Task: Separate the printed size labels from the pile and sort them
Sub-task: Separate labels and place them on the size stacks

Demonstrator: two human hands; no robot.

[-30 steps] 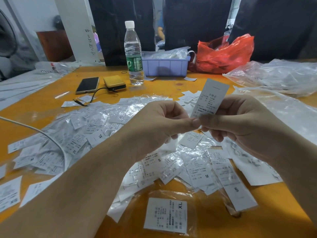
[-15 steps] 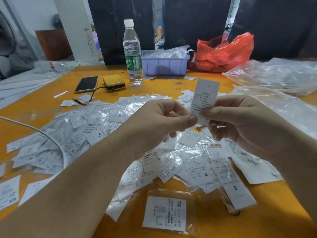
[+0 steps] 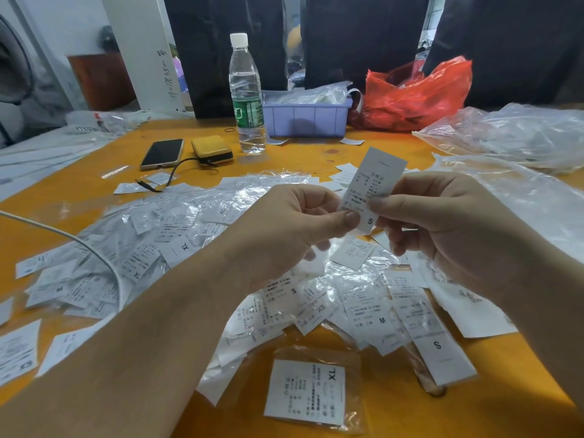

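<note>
A white printed label marked S [image 3: 373,184] stands upright above the pile, its lower end pinched from both sides. My left hand [image 3: 297,229] holds its lower left edge between thumb and fingers. My right hand [image 3: 442,222] pinches its right side. Below them spreads a wide pile of size labels [image 3: 177,235] mixed with clear plastic sleeves on the orange table [image 3: 316,156]. Near the front lie an XL label in a sleeve [image 3: 306,393] and a long S label [image 3: 439,352]. An M label [image 3: 379,320] shows in the heap.
A water bottle [image 3: 246,96], a purple bin [image 3: 306,116] and a red plastic bag [image 3: 417,93] stand at the back. A phone [image 3: 162,153] and yellow power bank [image 3: 211,149] lie left of the bottle. Crumpled clear bags [image 3: 512,134] cover the right side. A white cable [image 3: 94,257] crosses the left.
The label has slid down between my fingers and now shows its S mark. My right thumb has moved up its side, and both hands stay close together.
</note>
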